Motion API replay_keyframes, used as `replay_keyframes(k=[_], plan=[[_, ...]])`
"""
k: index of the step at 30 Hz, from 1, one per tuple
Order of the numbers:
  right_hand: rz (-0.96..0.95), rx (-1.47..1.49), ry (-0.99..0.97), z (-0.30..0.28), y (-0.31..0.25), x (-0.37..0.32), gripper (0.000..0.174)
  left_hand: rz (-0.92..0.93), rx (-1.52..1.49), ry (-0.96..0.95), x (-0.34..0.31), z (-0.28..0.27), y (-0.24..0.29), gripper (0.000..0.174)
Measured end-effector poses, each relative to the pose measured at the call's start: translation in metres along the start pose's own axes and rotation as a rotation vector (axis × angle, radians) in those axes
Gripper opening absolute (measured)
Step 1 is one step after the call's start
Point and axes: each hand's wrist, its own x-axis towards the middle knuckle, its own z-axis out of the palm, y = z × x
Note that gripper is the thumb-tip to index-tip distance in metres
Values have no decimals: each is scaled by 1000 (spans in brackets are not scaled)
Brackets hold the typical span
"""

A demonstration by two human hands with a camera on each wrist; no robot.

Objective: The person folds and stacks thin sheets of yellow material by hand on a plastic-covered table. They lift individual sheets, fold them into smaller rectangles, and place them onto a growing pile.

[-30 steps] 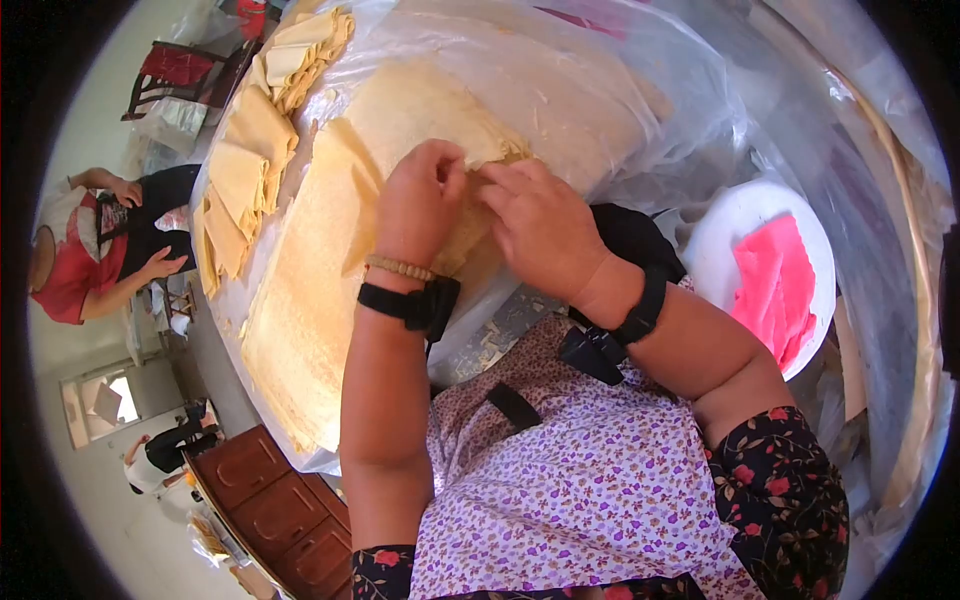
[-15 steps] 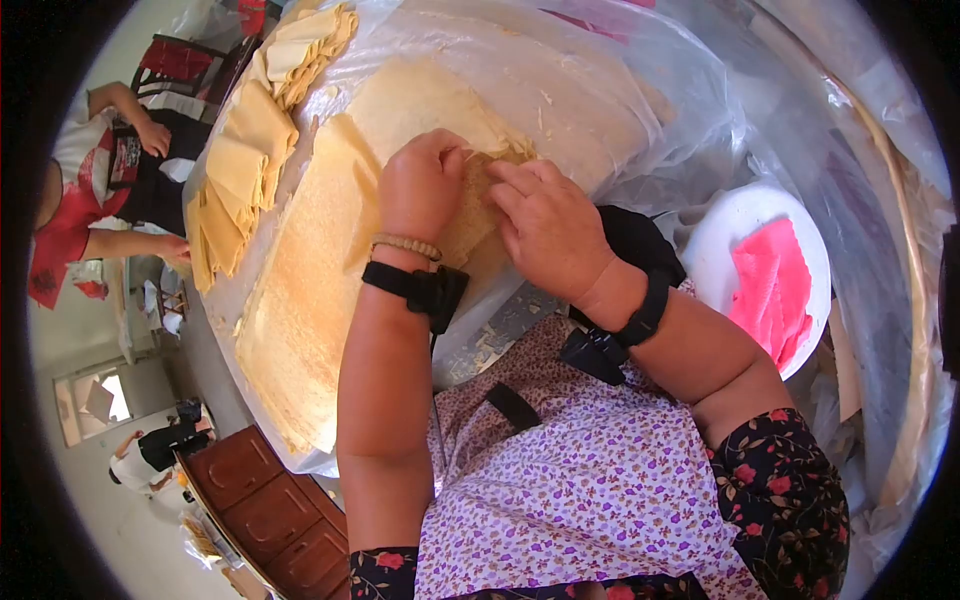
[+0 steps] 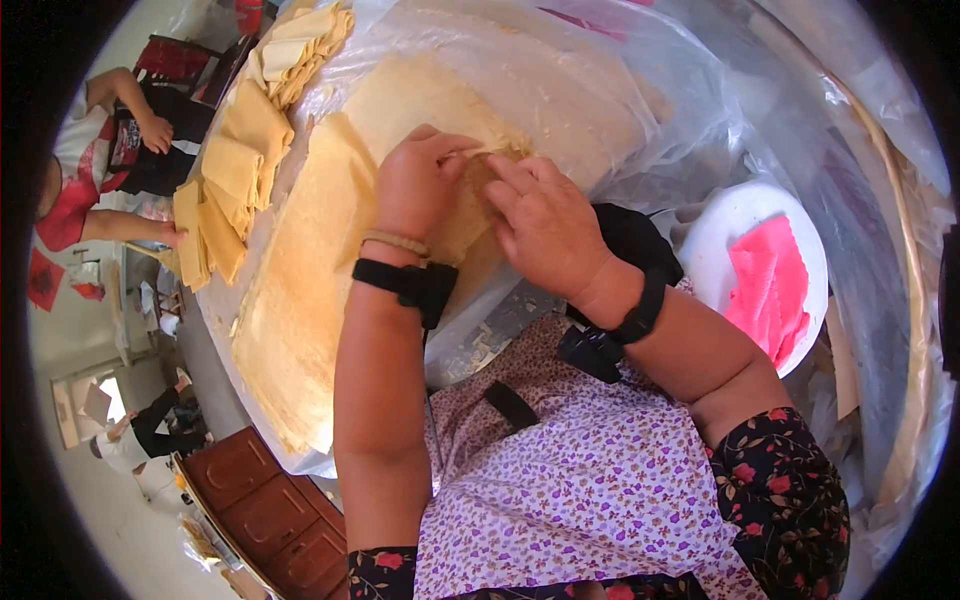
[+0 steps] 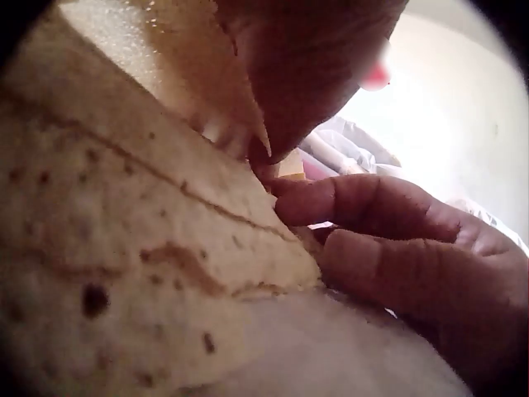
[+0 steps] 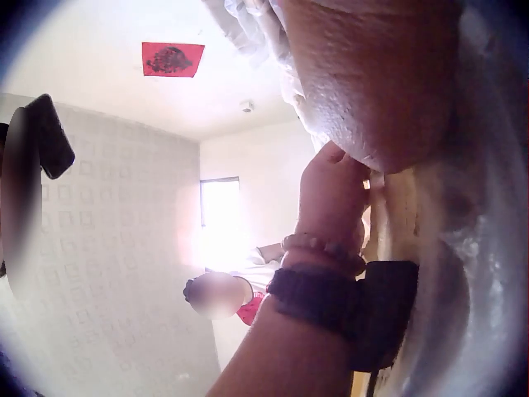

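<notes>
Your left hand (image 3: 413, 187) has crept a touch up the rim since a second ago, and the right hand (image 3: 545, 228) followed. Looks like you're mid-peel. Left fingers (image 3: 440, 146) are curled, pinching the edge of the top sheet (image 3: 420, 100), which runs out beyond your fingertips over the stack (image 3: 290, 300) on the plastic-covered tabletop (image 3: 620, 100). Right fingers (image 3: 515, 172) lie nearly straight just beside them on the same edge; can't tell if they pinch or only press. For the next move I'd lift slow and even, since it looks thin enough to tear.
</notes>
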Motion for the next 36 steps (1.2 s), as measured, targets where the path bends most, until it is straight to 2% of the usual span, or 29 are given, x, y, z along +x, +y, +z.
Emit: replay_keyframes(k=[4, 7, 10, 16, 20, 22, 25, 28, 34, 36], plan=[[-7, 26, 36, 0, 2, -1, 27, -42, -215, -106, -5, -10, -18, 17], [11, 48, 17, -1, 1, 0, 26, -226, -323, -59, -11, -11, -13, 16], [9, 72, 35, -2, 1, -1, 23, -256, -333, 5, -12, -11, -12, 19], [25, 66, 21, -2, 2, -3, 20, -237, -106, 138, -7, 1, -20, 20], [8, 49, 25, -2, 4, -2, 22, -79, -7, 137, -10, 3, -12, 21], [21, 52, 22, -1, 4, -3, 24, -8, 107, 89, -28, -14, 17, 22], [20, 84, 30, -3, 3, -4, 29, -15, 428, 117, -54, -22, 19, 19], [7, 66, 8, -3, 2, -3, 34, -49, 531, 138, -63, -23, 15, 14], [-23, -38, -37, -1, -1, -3, 40, -49, 707, 74, -54, -20, 13, 15], [-24, -49, -47, -4, -1, -3, 41, -162, 719, 39, -42, -24, 10, 17]])
